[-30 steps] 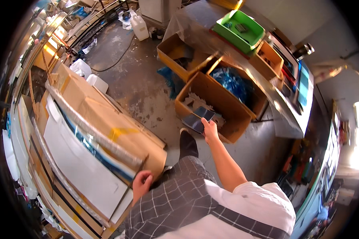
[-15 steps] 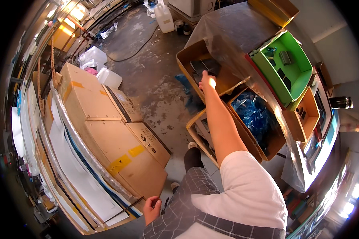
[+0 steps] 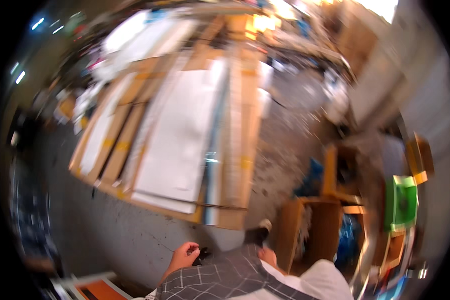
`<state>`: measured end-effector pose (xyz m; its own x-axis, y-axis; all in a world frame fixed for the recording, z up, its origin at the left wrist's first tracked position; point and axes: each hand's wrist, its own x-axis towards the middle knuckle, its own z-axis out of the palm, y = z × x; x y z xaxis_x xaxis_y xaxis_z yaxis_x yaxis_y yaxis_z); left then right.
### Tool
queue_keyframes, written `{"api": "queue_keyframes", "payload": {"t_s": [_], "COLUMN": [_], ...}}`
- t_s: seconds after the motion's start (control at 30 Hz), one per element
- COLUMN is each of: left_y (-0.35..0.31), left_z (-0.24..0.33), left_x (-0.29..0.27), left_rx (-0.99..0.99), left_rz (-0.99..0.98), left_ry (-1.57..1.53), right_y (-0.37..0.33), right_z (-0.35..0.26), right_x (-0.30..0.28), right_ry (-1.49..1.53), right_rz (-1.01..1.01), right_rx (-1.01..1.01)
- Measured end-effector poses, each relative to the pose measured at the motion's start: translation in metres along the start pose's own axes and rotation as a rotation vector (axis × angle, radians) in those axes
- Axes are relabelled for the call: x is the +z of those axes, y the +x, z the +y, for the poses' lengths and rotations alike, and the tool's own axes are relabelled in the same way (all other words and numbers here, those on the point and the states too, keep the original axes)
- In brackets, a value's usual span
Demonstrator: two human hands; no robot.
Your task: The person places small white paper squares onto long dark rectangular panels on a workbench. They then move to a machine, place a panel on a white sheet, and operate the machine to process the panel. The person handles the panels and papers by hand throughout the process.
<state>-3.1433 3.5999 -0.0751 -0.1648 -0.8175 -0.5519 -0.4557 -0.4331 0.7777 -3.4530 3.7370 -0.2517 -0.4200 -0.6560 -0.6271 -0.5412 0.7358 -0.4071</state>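
An open brown cardboard box (image 3: 288,235) stands near, to the right of the right hand's (image 3: 268,257) fingers. These are partly hidden; I cannot tell whether they grasp something. The left hand's (image 3: 184,256) fingers are released, loosely curled. Ahead of them lies a wide stack of brown cardboard and white sheets (image 3: 172,137).

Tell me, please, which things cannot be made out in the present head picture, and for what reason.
All in the head view:
- Right hand: fingers blurred and turned away; any hold is unclear.
- Left hand: curled fingers hide the palm.
- Green bin: contents lost to blur.
- Orange panel: cut off by the bottom edge.
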Motion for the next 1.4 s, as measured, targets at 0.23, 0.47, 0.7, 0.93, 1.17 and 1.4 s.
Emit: {"api": "queue_keyframes", "payload": {"t_s": [0.23,0.47,0.7,0.93,1.17,1.4], "left_y": [-0.143,-0.163,-0.112,-0.192,-0.212,-0.166], "left_z": [-0.17,-0.259,-0.329,-0.68,-0.725,-0.796], "left_x": [-0.168,-0.315,-0.591,-0.637,-0.741,-1.083], "left_rx": [-0.09,0.073,0.066,-0.931,-1.159,-1.028], "left_rz": [0.549,0.56,0.733,0.345,0.584,0.653], "left_ry": [-0.197,-0.513,-0.758,0.609,-0.32,-0.212], "right_y": [0.003,-0.013,0.017,-0.017,-0.23,-0.135], "right_z": [-0.081,-0.312,-0.499,-0.769,-1.173,-1.228], "right_x": [0.11,0.209,0.365,0.638,0.896,1.02], "right_ry": [-0.432,-0.542,-0.9,-1.32,-0.697,-1.115], "right_rz": [-0.216,-0.275,-0.382,-0.669,-0.504,-0.378], "right_rx": [-0.208,-0.494,-0.559,-1.195,-2.045,-1.589]}}
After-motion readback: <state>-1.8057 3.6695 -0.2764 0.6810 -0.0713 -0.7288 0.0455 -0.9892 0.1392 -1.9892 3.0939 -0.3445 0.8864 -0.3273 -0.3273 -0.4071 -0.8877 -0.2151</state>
